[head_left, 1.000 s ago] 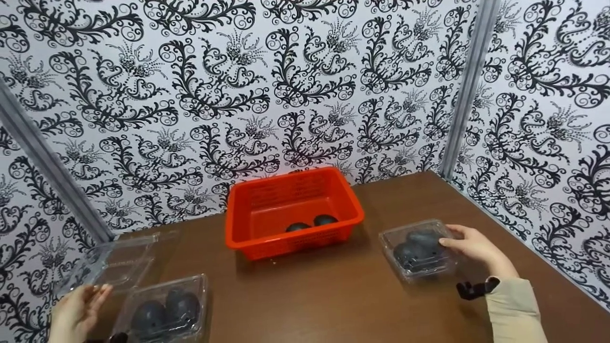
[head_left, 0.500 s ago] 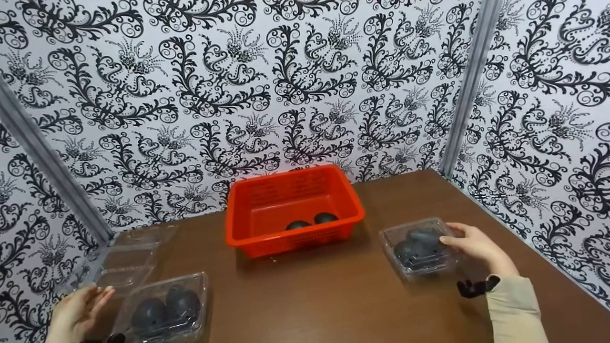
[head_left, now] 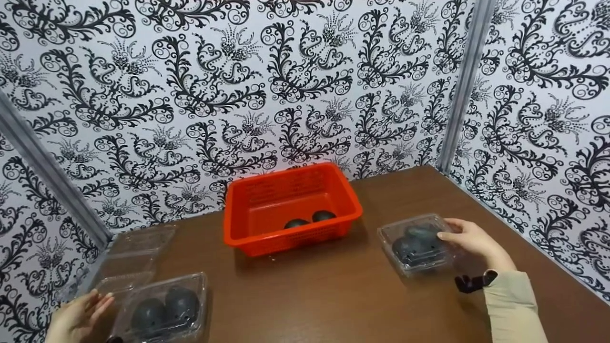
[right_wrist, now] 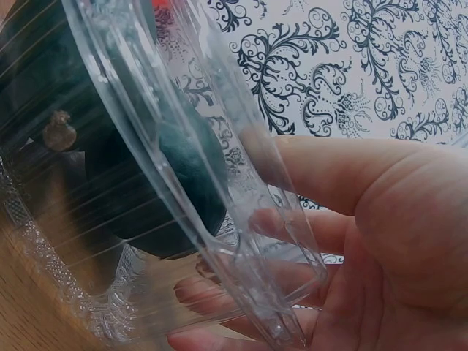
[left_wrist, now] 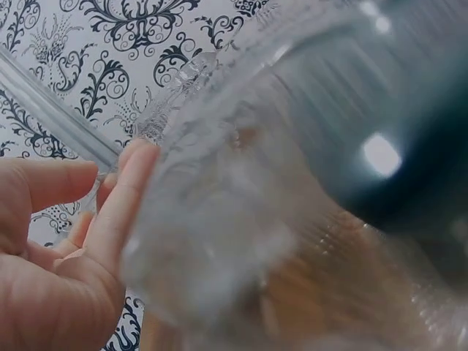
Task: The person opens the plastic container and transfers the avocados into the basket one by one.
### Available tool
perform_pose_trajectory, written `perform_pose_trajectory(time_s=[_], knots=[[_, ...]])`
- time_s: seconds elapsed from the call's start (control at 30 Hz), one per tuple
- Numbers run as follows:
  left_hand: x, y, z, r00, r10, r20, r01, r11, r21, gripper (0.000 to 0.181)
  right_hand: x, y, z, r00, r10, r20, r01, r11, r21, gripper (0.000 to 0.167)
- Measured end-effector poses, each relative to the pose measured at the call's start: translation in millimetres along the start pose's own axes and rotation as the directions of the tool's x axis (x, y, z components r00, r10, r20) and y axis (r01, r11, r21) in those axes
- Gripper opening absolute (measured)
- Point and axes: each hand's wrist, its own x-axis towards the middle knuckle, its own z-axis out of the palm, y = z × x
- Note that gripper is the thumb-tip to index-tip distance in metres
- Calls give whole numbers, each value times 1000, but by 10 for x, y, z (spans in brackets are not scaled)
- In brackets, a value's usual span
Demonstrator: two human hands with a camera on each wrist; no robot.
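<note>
Right hand (head_left: pixel 476 243), at 3 o'clock, pinches side of clear box (head_left: pixel 395 233), thumb over edge, dark fruit (head_left: pixel 404 250) inside; one-sided hold could tip it. Left hand (head_left: pixel 78 314), at 8 o'clock, fingers loosely spread beside second box (head_left: pixel 157 289); contact unclear. Careless nudge might shove it into clear packaging (head_left: pixel 136 252) toward 10. Red basket (head_left: pixel 267 243) sits at 12.
</note>
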Motion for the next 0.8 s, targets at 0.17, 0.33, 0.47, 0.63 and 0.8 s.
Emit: perform_pose_trajectory(time_s=[0.17,0.33,0.47,0.63,0.8], knots=[[6,-12,-22,1000,-4,10,4,998,61,27,14,8,3,1000,-8,1,8,1000,-1,62],[-6,-38,-62,999,-1,52,-6,990,139,16,27,31,22,1000,-13,13,13,1000,0,62],[7,-45,-61,998,9,66,-20,986,167,15,24,32,27,1000,-4,10,4,1000,-23,64],[27,-38,-27,998,27,60,-40,973,226,19,8,2,6,1000,-2,-3,2,998,-64,65],[-3,-24,-14,997,30,75,-52,947,317,16,9,-3,-15,1000,-5,-11,4,998,-68,65]])
